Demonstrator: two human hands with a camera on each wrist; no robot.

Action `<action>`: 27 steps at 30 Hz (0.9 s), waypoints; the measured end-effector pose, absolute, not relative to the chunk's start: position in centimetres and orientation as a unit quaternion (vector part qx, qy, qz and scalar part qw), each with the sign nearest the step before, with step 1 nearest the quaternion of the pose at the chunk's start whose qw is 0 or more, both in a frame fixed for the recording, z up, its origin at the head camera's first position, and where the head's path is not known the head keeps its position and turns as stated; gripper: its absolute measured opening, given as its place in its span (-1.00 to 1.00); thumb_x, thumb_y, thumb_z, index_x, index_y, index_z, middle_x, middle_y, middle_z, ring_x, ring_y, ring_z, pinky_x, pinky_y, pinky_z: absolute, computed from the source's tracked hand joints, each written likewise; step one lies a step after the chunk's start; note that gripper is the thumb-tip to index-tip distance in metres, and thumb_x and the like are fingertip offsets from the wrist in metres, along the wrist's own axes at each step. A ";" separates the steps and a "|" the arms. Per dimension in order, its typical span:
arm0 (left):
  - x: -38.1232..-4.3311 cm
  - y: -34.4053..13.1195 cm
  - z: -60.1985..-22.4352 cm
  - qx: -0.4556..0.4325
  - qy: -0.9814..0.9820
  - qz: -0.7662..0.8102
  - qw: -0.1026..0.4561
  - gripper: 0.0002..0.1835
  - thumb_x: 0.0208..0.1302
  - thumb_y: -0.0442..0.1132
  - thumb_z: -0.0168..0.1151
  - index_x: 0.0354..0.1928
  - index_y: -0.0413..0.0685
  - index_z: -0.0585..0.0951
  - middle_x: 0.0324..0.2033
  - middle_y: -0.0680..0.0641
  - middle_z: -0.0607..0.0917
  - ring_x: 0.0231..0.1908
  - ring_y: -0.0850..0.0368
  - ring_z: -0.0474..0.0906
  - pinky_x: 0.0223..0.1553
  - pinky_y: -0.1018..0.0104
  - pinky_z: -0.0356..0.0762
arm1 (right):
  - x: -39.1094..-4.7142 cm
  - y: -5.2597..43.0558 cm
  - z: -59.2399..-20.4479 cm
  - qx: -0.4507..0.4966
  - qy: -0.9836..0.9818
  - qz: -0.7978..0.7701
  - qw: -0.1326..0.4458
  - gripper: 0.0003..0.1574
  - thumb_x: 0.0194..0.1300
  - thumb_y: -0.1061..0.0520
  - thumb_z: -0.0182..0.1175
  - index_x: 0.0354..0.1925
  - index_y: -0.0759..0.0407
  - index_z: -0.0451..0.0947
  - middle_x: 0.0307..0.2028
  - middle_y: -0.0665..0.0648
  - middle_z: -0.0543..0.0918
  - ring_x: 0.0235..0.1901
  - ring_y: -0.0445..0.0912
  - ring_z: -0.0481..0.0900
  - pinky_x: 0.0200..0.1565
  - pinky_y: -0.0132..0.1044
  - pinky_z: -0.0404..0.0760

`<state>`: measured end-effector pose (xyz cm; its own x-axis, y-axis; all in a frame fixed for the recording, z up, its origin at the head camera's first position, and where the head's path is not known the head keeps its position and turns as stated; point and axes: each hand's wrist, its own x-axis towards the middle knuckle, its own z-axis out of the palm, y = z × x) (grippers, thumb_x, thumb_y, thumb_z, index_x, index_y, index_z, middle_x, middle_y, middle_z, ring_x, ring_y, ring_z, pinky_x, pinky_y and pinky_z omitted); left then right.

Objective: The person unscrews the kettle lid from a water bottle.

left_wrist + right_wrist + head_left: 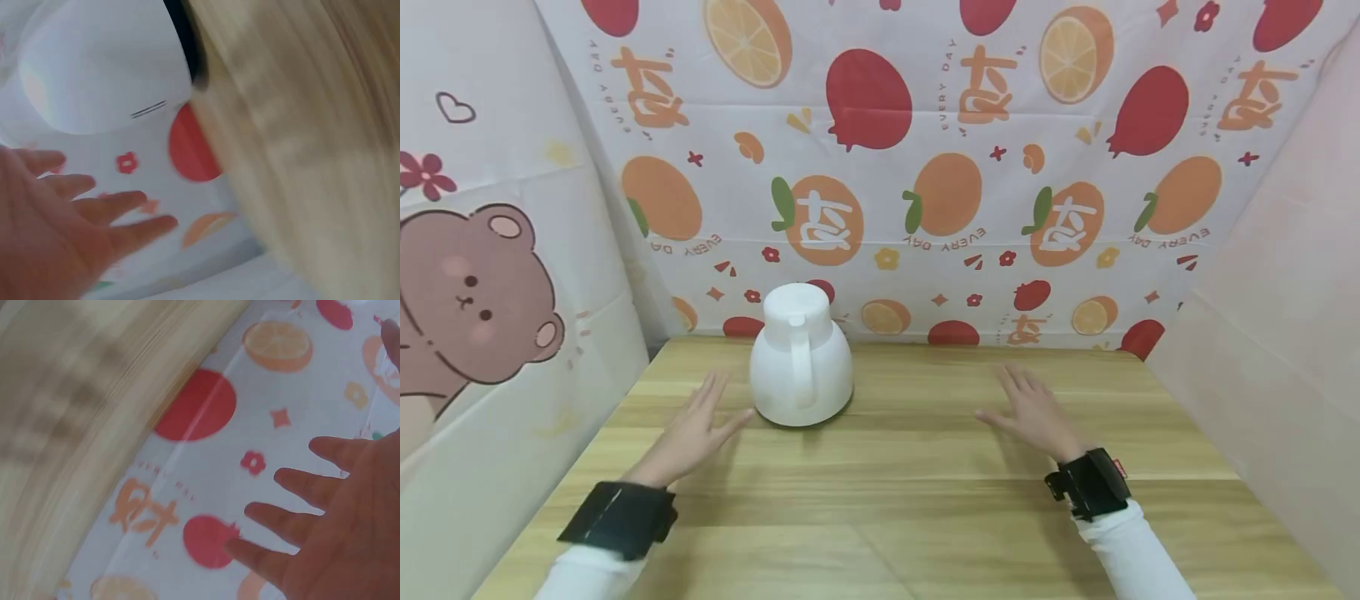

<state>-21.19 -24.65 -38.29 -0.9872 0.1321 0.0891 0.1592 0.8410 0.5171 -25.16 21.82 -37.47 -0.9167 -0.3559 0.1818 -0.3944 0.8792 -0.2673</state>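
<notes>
A white jug [827, 375] with a lid and a handle [802, 367] stands upright towards the back left of the wooden table, its handle facing me. Just left of it is my left hand [688, 437], fingers spread, the thumb close to the jug's base; whether they touch is hard to tell in the head view. In the left wrist view the jug [106, 69] lies beyond the outstretched left hand [56, 231]. Over the right part of the table, my right hand [1037, 417] has its fingers extended and holds nothing. The right wrist view shows that hand [337, 525] with spread fingers.
The wooden table [880, 500] ends at a back wall of fruit-print cloth [880, 208]. A cloth with a bear print [482, 292] hangs along the left side, and a pale plain cloth [1277, 333] along the right. Black bands [617, 518] circle both wrists.
</notes>
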 end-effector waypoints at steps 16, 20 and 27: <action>-27.9 -23.6 -39.1 -0.029 -0.873 -0.484 -0.048 0.16 0.24 0.10 0.15 0.44 -0.11 -0.52 0.46 -0.48 -0.32 0.40 -0.52 -0.26 0.33 -0.47 -0.11 | -32.5 4.2 -38.7 0.261 -0.903 0.333 -0.069 0.12 0.19 -0.26 0.17 0.48 0.13 -0.12 0.49 0.23 0.07 0.43 0.10 0.11 0.41 0.08 0.22; -28.2 -23.7 -39.5 -0.037 -0.866 -0.496 -0.051 0.18 0.23 0.04 0.19 0.43 -0.11 -0.55 0.45 -0.49 -0.32 0.39 -0.52 -0.25 0.34 -0.46 -0.13 | -33.1 1.3 -39.5 0.228 -0.885 0.394 -0.099 0.29 0.12 -0.33 0.21 0.50 0.05 -0.32 0.53 0.22 -0.11 0.47 0.11 -0.05 0.41 0.20 0.13; -29.6 -23.3 -40.6 -0.069 -0.860 -0.504 -0.031 0.22 0.18 -0.03 0.27 0.44 -0.10 -0.53 0.45 -0.48 -0.25 0.39 -0.50 -0.21 0.33 -0.48 -0.17 | -33.9 -0.3 -40.5 0.250 -0.850 0.460 -0.064 0.26 0.10 -0.12 0.31 0.49 -0.04 -0.29 0.45 0.19 0.07 0.37 0.08 0.16 0.32 0.18 0.31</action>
